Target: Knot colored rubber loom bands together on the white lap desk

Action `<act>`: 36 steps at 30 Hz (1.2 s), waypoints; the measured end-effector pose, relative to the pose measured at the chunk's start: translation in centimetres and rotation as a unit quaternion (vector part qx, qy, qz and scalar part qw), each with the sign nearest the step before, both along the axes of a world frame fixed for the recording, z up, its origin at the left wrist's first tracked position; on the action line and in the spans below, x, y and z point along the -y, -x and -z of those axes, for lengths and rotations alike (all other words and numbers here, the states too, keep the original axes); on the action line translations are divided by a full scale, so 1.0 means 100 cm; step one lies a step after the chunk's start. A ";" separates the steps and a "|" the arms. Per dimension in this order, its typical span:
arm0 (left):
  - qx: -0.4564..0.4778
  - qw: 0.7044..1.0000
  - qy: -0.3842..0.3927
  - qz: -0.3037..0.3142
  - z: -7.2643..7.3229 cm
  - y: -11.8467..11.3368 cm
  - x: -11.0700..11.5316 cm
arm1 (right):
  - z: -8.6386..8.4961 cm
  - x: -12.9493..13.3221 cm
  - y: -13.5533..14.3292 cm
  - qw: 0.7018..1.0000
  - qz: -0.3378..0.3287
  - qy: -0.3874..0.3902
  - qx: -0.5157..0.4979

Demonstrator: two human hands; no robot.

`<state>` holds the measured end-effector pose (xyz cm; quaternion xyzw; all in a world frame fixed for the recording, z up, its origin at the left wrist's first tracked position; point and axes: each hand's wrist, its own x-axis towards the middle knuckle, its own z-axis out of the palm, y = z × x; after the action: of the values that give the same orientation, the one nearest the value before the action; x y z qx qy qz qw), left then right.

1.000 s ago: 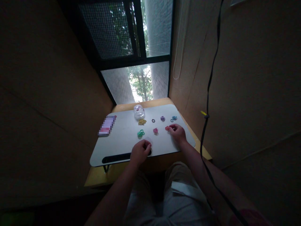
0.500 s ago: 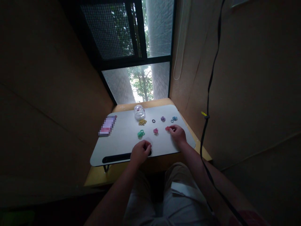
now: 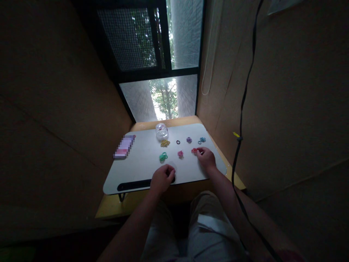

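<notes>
On a white board table [image 3: 141, 156] lie small piles of coloured bands. My right hand [image 3: 206, 158] has its fingertips pinched at the red pile [image 3: 194, 151]. My left hand [image 3: 163, 178] rests near the front edge with its fingers curled together; anything between them is too small to make out. The pink pile [image 3: 180, 154] lies between the red pile and the green pile [image 3: 163, 157]. Behind them are the yellow pile [image 3: 165, 143], a dark band [image 3: 178, 142], the purple pile [image 3: 189, 139] and the blue pile [image 3: 202, 139].
A clear jar [image 3: 162, 132] stands at the back of the board. A phone [image 3: 124, 146] lies at the left edge. A black slot [image 3: 133, 185] runs along the front. A dark cord [image 3: 241, 105] hangs at the right, across my right arm.
The view has shifted slightly. Both hands stay in nearly the same places, with my right fingertips still at the red pile.
</notes>
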<state>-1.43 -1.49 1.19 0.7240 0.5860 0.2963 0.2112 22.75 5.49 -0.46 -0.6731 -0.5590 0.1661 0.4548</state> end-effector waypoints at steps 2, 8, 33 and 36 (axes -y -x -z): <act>-0.001 1.000 -0.002 -0.001 0.001 0.000 0.000 | 0.000 0.000 0.000 1.000 -0.002 -0.002 0.000; -0.003 1.000 -0.010 0.000 0.002 0.000 0.000 | 0.000 0.002 0.000 1.000 0.004 -0.011 0.007; 0.017 1.000 0.002 0.023 -0.001 0.003 0.007 | 0.000 0.032 0.012 0.978 -0.108 -0.059 0.168; -0.001 1.000 -0.004 0.026 0.000 0.003 0.007 | 0.000 0.038 0.031 0.970 -0.146 -0.067 0.181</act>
<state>-1.76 -2.19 1.22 0.7400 0.5660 0.2926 0.2156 19.64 1.71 -0.47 -0.5715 -0.7339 0.0680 0.3607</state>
